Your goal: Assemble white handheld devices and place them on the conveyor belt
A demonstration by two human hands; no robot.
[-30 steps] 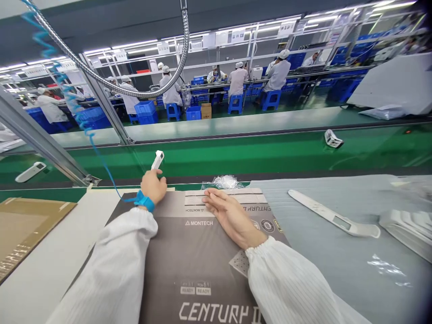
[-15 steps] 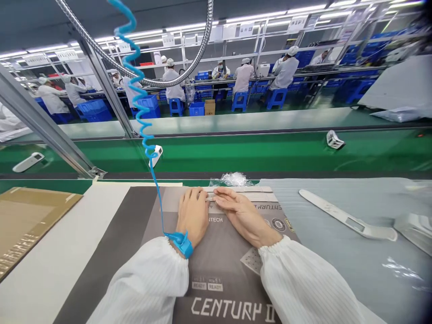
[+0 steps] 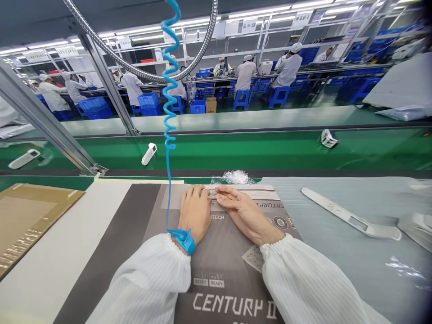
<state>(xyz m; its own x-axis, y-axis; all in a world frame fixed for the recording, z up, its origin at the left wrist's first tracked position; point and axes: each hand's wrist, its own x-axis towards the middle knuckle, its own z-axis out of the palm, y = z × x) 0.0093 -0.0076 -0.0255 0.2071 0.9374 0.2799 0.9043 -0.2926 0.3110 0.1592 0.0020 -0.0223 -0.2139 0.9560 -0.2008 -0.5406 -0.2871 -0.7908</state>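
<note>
Left hand [image 3: 196,209]: palm down; we cannot tell whether its grip is empty.
Right hand [image 3: 243,213]: edge-on beside it, grip equally unclear.
Century II carton [image 3: 226,252]: under both, probably as our work mat.

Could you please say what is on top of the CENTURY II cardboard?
Over the cardboard are the left hand, blue wrist strap, right hand and white sleeves. They hide part of the lettering; anything beneath cannot be seen.
</note>
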